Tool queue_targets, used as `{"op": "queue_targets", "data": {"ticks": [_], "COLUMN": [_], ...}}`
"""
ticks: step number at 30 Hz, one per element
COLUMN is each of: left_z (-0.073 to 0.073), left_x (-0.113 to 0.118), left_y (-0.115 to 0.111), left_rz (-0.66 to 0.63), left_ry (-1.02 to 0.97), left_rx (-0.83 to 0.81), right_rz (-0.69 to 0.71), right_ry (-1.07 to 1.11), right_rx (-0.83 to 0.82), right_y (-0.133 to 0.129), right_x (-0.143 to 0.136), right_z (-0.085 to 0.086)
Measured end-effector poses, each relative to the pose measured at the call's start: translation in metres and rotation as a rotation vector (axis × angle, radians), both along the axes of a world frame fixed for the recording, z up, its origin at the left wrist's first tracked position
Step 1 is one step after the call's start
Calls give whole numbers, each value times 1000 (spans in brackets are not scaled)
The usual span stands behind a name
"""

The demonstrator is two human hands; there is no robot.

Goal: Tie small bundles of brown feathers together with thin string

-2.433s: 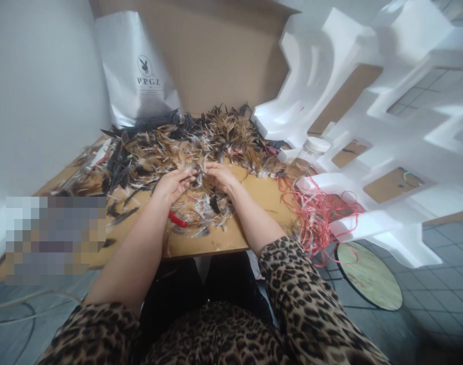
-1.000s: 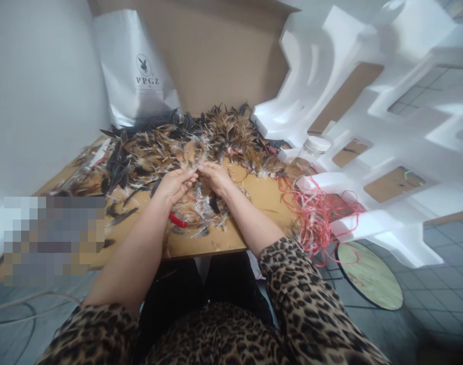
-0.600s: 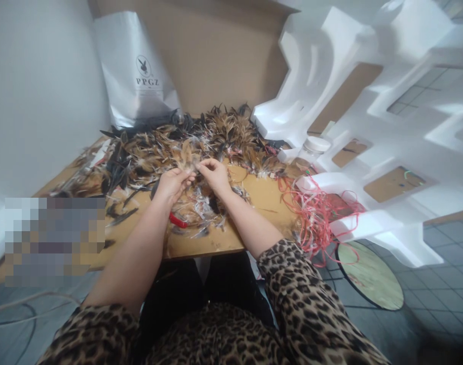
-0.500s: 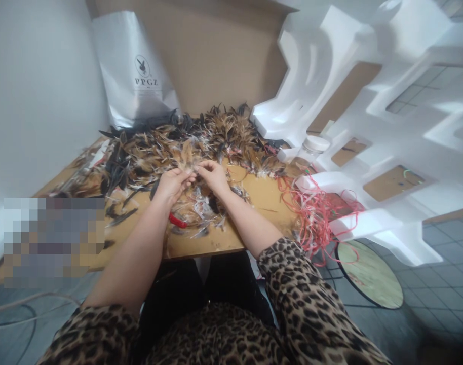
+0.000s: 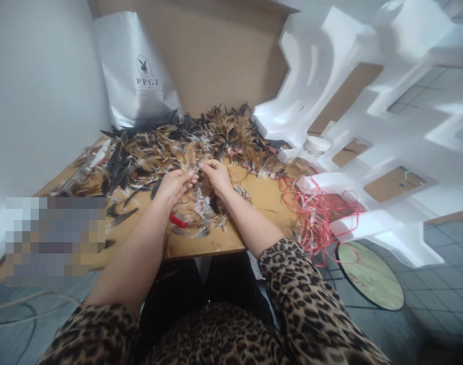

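My left hand (image 5: 176, 186) pinches the base of a small bunch of brown feathers (image 5: 189, 156), whose tips point away from me. Close beside it, my right hand (image 5: 217, 177) has thumb and forefinger pressed together at the bunch's right edge; what they grip is too small to make out. Loose feathers and white fluff (image 5: 197, 210) lie on the table below both hands, near a red-handled tool (image 5: 178, 220). Behind the hands spreads a large heap of brown and black feathers (image 5: 227, 129).
A silver bag (image 5: 136, 71) stands behind the heap. White foam packing (image 5: 353, 182) leans at the right, beside a lidded jar (image 5: 315, 146) and tangled red strings (image 5: 317, 218). A round stool (image 5: 370, 274) is at the lower right.
My right hand has drawn slightly to the right, opening a small gap from my left fingers. The feather bunch remains at my left fingertips.
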State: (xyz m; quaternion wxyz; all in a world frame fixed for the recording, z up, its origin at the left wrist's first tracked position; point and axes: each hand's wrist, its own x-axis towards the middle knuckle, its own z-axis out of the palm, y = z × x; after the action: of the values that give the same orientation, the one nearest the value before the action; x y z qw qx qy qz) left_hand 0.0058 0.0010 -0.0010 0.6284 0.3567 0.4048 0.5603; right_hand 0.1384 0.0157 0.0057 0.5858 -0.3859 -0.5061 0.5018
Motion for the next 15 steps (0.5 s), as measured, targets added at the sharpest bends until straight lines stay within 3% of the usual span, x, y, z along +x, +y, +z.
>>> {"op": "queue_targets", "data": {"ticks": [10, 15], "left_z": [3, 9], "left_x": [1, -2], "left_y": [-1, -3], "left_rz": [-83, -114], "left_ry": [-128, -265], "left_rx": [-37, -119], "right_rz": [-27, 196], "right_ry": [-34, 103], "right_rx": [-45, -109], "right_y": [0, 5], "right_x": [-2, 2], "right_z": [-2, -3]}}
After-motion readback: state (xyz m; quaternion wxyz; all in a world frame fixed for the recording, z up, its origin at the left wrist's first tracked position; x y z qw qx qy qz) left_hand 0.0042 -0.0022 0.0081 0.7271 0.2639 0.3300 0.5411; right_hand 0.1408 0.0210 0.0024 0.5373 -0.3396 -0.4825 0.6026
